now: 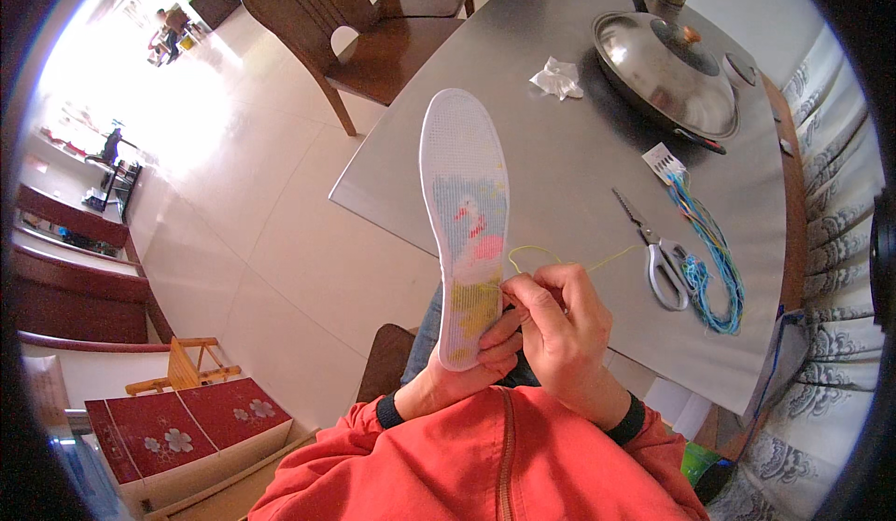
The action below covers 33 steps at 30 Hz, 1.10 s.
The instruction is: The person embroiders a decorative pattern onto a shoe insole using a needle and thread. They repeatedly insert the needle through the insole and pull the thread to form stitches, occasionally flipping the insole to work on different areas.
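Observation:
A white shoe insole (465,220) with a stitched pattern in blue, pink and yellow stands upright before me. My left hand (483,360) grips its lower end, fingers round the right edge. My right hand (563,325) is at that edge beside the yellow stitches, thumb and forefinger pinched together; what is between them is too small to tell. A yellow-green thread (612,258) loops near the right hand and runs over the grey table (560,171). Scissors with white handles (661,269) lie to the right, beside a bundle of blue and multicoloured embroidery thread (721,269) with a white card (661,161).
A lidded pan (665,77) stands at the table's far right, with a crumpled white tissue (558,78) left of it. Brown wooden chairs (385,49) stand beyond the table. A red flowered box (189,426) is at the lower left. A person (170,31) sits far off.

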Tool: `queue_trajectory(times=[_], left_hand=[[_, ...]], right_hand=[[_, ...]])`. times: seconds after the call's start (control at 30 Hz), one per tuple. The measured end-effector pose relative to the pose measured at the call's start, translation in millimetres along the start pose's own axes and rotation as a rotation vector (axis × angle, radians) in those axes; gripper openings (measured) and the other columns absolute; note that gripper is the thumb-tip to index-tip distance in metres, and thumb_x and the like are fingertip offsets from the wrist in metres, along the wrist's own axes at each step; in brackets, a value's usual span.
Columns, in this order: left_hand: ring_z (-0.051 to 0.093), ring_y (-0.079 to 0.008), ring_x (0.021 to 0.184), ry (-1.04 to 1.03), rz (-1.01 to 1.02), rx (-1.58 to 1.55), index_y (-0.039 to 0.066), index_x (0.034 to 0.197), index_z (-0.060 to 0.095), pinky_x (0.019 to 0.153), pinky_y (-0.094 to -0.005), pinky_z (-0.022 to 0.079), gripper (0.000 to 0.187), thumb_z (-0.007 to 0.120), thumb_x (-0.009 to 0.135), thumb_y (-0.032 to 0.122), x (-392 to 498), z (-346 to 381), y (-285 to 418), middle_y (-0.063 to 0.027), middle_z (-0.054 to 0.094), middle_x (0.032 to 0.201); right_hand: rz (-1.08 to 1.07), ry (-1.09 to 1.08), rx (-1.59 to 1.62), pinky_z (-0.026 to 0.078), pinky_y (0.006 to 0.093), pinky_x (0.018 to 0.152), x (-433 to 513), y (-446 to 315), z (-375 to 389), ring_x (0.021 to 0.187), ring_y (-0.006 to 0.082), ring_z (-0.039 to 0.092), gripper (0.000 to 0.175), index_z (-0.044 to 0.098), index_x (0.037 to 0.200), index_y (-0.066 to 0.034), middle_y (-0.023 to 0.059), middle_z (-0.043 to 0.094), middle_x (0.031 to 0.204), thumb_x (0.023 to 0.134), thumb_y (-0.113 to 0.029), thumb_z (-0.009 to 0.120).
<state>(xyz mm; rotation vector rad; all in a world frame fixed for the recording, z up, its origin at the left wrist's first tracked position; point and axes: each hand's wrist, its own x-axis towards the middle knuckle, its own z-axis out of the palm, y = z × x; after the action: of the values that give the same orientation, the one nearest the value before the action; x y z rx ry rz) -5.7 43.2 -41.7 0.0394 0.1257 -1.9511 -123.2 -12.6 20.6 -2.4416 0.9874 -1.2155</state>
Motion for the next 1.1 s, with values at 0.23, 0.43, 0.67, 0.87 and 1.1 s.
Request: queue_trajectory(times=[0.23,0.43,0.67,0.87,1.1], left_hand=[[0.031,-0.0103,0.043,0.005,-0.013,-0.015,0.011,0.097,0.046,0.040,-0.0211,0.029,0.026,0.038,0.090,0.034,-0.1,-0.8,0.1,-0.0011,0.035,0.059],[0.031,-0.0104,0.043,0.098,-0.003,-0.007,0.011,0.097,0.046,0.040,-0.0208,0.029,0.026,0.038,0.090,0.035,-2.0,-0.8,-0.6,-0.0013,0.036,0.059],[0.031,-0.0106,0.043,0.086,-0.025,-0.073,0.012,0.098,0.046,0.040,-0.0201,0.028,0.025,0.038,0.090,0.034,-1.8,-0.6,0.0,-0.0012,0.036,0.059],[0.031,-0.0102,0.043,0.050,-0.015,-0.036,0.011,0.094,0.046,0.039,-0.0207,0.028,0.023,0.038,0.090,0.033,1.1,-2.8,-0.4,-0.0011,0.035,0.058],[0.033,-0.0092,0.045,0.199,0.188,0.371,0.009,0.084,0.046,0.040,-0.0206,0.029,0.017,0.041,0.091,0.024,2.1,-4.3,-2.0,-0.0010,0.037,0.058]], right_hand=[[-0.009,-0.017,-0.002,0.045,0.0285,0.050,-1.2,0.7,3.3,0.065,0.0187,0.054,0.027,0.060,0.092,-0.0073,0.0042,0.049,0.080,0.065,-0.002,0.060],[-0.010,-0.035,0.002,0.045,0.0289,0.051,-1.6,1.4,5.1,0.066,0.0193,0.054,0.029,0.059,0.092,-0.0056,0.0052,0.049,0.080,0.064,-0.001,0.060],[-0.011,-0.052,0.013,0.046,0.0292,0.052,-1.0,0.7,3.4,0.066,0.0204,0.054,0.031,0.058,0.093,-0.0051,0.0061,0.049,0.080,0.063,0.000,0.059],[-0.008,-0.050,-0.006,0.046,0.0293,0.052,-1.0,0.0,4.1,0.067,0.0203,0.054,0.029,0.059,0.093,-0.0058,0.0057,0.049,0.079,0.064,-0.001,0.059],[0.059,-0.124,-0.026,0.044,0.0299,0.053,1.8,5.0,2.2,0.065,0.0214,0.054,0.021,0.061,0.084,-0.0067,0.0071,0.050,0.076,0.065,0.001,0.062]])
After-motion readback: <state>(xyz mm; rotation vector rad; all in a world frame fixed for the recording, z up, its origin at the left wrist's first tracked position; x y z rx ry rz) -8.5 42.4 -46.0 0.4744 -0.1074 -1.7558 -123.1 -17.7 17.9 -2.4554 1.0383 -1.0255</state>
